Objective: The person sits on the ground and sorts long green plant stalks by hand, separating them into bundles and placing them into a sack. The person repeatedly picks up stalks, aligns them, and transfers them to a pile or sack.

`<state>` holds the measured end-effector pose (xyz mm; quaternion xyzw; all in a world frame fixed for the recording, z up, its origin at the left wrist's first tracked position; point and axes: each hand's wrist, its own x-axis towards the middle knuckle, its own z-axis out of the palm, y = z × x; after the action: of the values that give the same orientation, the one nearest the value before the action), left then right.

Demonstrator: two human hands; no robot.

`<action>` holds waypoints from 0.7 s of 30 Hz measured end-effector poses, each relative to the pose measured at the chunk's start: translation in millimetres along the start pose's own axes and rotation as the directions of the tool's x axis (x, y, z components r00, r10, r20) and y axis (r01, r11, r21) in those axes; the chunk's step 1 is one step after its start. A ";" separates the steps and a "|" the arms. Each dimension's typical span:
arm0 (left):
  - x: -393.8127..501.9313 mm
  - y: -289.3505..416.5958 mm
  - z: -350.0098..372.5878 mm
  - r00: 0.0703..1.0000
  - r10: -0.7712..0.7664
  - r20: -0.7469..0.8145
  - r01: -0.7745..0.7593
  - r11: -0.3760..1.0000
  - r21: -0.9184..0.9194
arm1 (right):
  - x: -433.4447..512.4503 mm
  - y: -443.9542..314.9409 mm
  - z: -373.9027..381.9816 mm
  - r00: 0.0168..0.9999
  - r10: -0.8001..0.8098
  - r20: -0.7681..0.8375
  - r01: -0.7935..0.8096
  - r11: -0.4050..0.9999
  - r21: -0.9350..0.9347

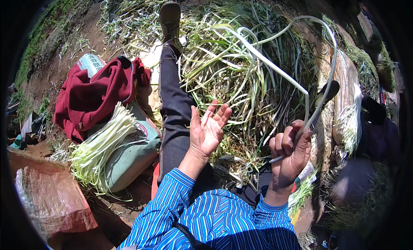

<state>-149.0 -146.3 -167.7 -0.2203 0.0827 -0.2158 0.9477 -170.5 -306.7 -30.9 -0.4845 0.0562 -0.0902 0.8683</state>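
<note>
My right hand (290, 146) grips a long pale-green leafy stalk (274, 67), pinched between thumb and bent fingers. It arcs high above the hand and folds sharply on its near side; a short white end pokes out below the fist. Palm up, my left hand (208, 130) holds nothing, its fingers spread and slightly curled. Beyond both hands, a large heap of long green and yellowing leaves (232, 75) lies between my outstretched legs (176, 98).
On the left, a bundle of pale stalks (103, 143) rests on a green sack (129, 167) beside a dark red garment (93, 98). An orange woven plastic sheet (51, 198) lies nearer. More pale stalks lie at right (350, 127) and by my right forearm (300, 192).
</note>
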 end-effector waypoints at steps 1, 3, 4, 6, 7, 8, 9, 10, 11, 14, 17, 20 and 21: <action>2.4 -4.7 -4.2 1.000 -0.004 -0.016 0.004 1.000 0.003 | 0.1 1.0 -4.1 1.000 0.000 -0.022 0.000 1.000 0.003; 7.4 -10.2 -12.1 0.998 0.006 -0.059 -0.004 0.999 0.037 | -1.3 6.8 -10.9 0.995 0.027 -0.100 -0.023 0.999 0.041; 10.5 -12.1 -18.0 0.998 0.014 -0.067 -0.010 0.998 0.055 | -0.2 7.9 -14.0 0.996 0.042 -0.075 -0.039 0.999 0.038; 18.1 -18.7 -34.2 0.991 0.039 -0.130 -0.025 0.994 0.107 | 1.9 8.1 -17.9 0.996 0.057 -0.069 -0.055 0.998 0.029; 21.0 -21.9 -47.0 0.987 0.044 -0.158 -0.013 0.981 0.193 | 2.3 8.3 -20.3 0.996 0.057 -0.074 -0.055 0.998 0.028; 21.3 -24.9 -60.8 0.974 0.019 -0.224 0.044 0.960 0.275 | 2.5 8.6 -22.9 0.995 0.056 -0.079 -0.054 0.998 0.028; 18.7 -28.0 -73.9 0.957 -0.001 -0.290 0.107 0.932 0.347 | 2.5 8.3 -25.0 0.995 0.055 -0.084 -0.053 0.998 0.024; 11.3 -31.6 -85.6 0.915 -0.002 -0.404 0.216 0.848 0.485 | 2.5 8.1 -29.2 0.997 0.042 -0.066 -0.039 0.998 0.042; -1.0 -28.6 -97.2 0.881 0.007 -0.474 0.310 0.747 0.589 | 1.6 7.8 -32.7 0.996 0.028 -0.088 -0.026 0.999 0.026; -25.0 -15.7 -78.1 0.788 0.189 -0.586 0.595 0.010 0.803 | -3.1 6.7 -44.4 0.996 -0.011 -0.087 0.009 1.000 -0.021; -56.0 1.7 -33.9 0.943 0.197 -0.269 0.316 -0.788 0.528 | -10.1 7.1 -54.8 0.985 -0.013 -0.173 0.002 0.998 -0.063; -71.1 14.2 23.5 0.829 0.406 -0.385 0.431 -0.025 0.902 | -16.2 11.7 -61.8 0.989 -0.006 -0.150 -0.009 0.995 -0.095; -79.8 28.4 33.2 0.882 0.271 -0.385 0.188 0.547 0.816 | -17.7 12.6 -59.7 0.988 0.003 -0.151 -0.020 0.994 -0.108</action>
<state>-201.3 -75.1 -146.1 0.3184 0.2015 -0.2515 0.8915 -197.6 -346.2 -72.8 -0.5226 0.1294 -0.1183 0.8344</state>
